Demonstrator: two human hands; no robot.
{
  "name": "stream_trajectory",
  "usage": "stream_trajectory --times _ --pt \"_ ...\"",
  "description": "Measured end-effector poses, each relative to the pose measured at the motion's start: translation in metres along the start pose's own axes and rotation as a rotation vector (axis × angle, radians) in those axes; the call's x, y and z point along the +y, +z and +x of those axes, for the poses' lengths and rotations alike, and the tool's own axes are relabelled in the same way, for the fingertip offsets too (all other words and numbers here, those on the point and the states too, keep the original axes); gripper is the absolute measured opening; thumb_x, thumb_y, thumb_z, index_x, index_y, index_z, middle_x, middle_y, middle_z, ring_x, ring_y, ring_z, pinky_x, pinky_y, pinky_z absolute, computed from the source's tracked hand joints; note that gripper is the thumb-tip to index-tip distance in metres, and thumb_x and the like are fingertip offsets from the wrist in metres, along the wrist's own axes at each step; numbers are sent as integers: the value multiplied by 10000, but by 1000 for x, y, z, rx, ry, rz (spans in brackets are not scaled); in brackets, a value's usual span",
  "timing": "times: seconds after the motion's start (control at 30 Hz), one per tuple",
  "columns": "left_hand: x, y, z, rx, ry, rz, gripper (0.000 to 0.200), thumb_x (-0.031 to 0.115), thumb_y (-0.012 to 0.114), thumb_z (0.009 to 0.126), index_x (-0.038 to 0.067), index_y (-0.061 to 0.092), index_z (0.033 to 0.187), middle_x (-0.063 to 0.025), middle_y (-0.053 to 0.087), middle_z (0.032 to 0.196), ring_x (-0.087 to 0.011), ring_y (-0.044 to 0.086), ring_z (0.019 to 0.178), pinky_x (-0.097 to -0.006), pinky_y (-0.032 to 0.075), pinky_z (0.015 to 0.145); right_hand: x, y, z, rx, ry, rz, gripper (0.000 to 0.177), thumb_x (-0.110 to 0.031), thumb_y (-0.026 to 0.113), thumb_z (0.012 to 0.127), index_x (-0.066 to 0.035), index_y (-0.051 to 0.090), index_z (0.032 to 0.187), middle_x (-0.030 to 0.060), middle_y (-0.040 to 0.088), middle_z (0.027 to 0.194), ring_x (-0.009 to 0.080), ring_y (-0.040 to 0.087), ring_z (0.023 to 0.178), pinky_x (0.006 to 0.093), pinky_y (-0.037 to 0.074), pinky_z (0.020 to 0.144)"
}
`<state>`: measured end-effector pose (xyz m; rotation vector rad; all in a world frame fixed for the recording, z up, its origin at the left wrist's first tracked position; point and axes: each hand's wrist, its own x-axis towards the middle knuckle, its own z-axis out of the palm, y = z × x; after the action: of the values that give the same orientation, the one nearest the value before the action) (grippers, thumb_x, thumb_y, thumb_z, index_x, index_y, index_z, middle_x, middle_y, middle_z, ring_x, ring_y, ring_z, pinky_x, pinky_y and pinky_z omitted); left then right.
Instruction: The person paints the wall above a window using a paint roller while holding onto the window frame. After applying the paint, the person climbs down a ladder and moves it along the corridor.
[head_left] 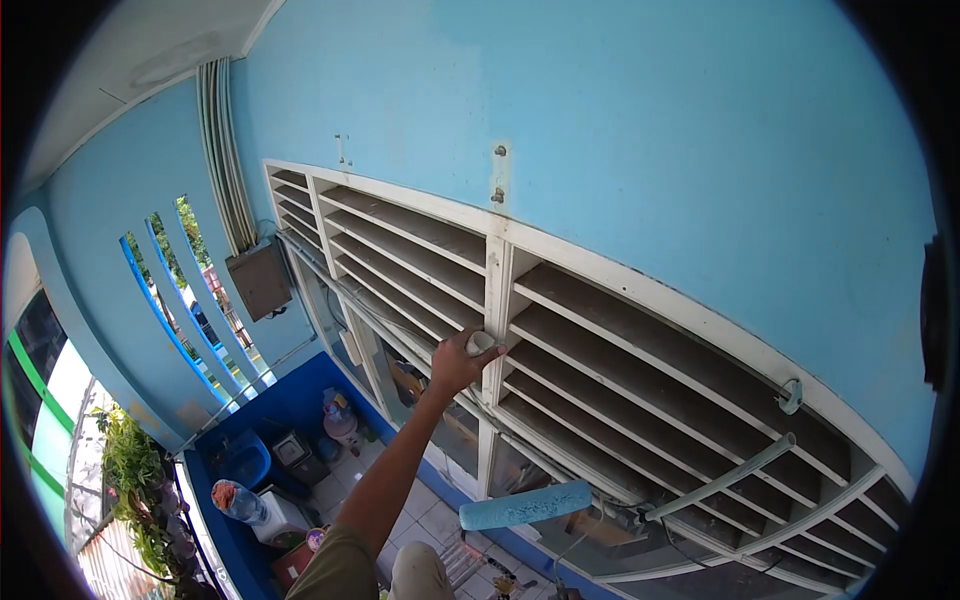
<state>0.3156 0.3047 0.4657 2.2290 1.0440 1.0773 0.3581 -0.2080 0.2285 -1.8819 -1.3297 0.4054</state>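
My left hand, at the end of a raised arm in an olive sleeve, is closed around a small white roll-like piece. Its exact kind is hard to make out. The thumb reaches the white upright post between two louvred sections. Lower and to the right is a paint roller with a light blue sleeve, apart from the wall. Its thin wire frame runs down to the bottom edge, where the grip is mostly cut off. My right hand is out of sight.
White-framed louvres span the light blue wall. A pale pipe sticks out at right; cables run below the slats. A metal box hangs at left. Far below, a blue basin and a water bottle stand near the tiled floor.
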Motion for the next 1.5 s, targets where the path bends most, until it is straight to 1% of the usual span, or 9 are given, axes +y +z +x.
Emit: stream_trajectory --times 0.23,0.33,0.47,0.6,0.8,0.9,1.0,1.13,1.5 --pt "21 1 13 280 145 -187 686 573 795 721 83 655 1182 -151 720 825 -350 710 778 -412 560 738 -10 -22 8 151 36 -36 316 -293 584 960 -11 565 1101 218 587 730 403 577 603 469 450 528" --pt "43 -11 21 230 -39 20 774 632 783 687 63 636 1190 -173 718 920 -337 708 874 -436 564 758 -24 -32 22 334 -123 -71 346 -323 586 954 -6 575 1092 200 597 722 397 583 601 470 442 519" --pt "46 -12 20 329 39 126 794 656 768 685 54 637 1186 -198 708 984 -344 692 947 -447 560 782 -50 -50 45 402 -131 -151 406 -371 569 962 12 585 1094 147 585 695 310 544 548 418 438 507" --pt "33 -2 26 214 6 -34 783 661 763 687 72 643 1188 -197 704 987 -364 681 965 -461 549 820 -39 -37 63 556 -226 -98 468 -424 549 982 16 591 1134 70 545 654 172 480 517 334 418 489" --pt "28 -5 30 58 -52 -115 770 656 763 693 79 641 1189 -203 704 991 -380 680 957 -458 543 830 -61 -38 110 723 -373 116 512 -470 578 965 -15 600 1198 18 536 638 137 450 498 296 386 457" --pt "20 4 31 49 -35 -133 718 610 774 712 71 643 1168 -204 705 994 -380 679 957 -462 540 826 -121 -63 132 581 -297 397 397 -323 561 966 67 552 1037 97 591 577 189 579 469 335 448 446" --pt "16 7 29 178 52 -184 533 430 776 753 70 651 1126 -219 699 948 -410 672 912 -477 535 778 -152 -73 157 622 -378 454 336 -246 545 977 86 551 1028 33 545 563 83 492 448 235 376 422" --pt "3 18 28 246 164 -165 472 328 750 751 102 651 1153 -201 704 917 -404 675 893 -484 538 756 -153 -70 186 586 -377 548 307 -206 540 967 96 555 1021 49 556 570 100 510 449 243 386 422" --pt "26 4 21 188 -48 -226 676 560 809 702 95 670 1172 -179 723 926 -364 701 890 -439 552 767 -195 -79 217 585 -394 404 276 -201 509 999 62 522 1081 60 529 639 93 468 495 229 359 440"
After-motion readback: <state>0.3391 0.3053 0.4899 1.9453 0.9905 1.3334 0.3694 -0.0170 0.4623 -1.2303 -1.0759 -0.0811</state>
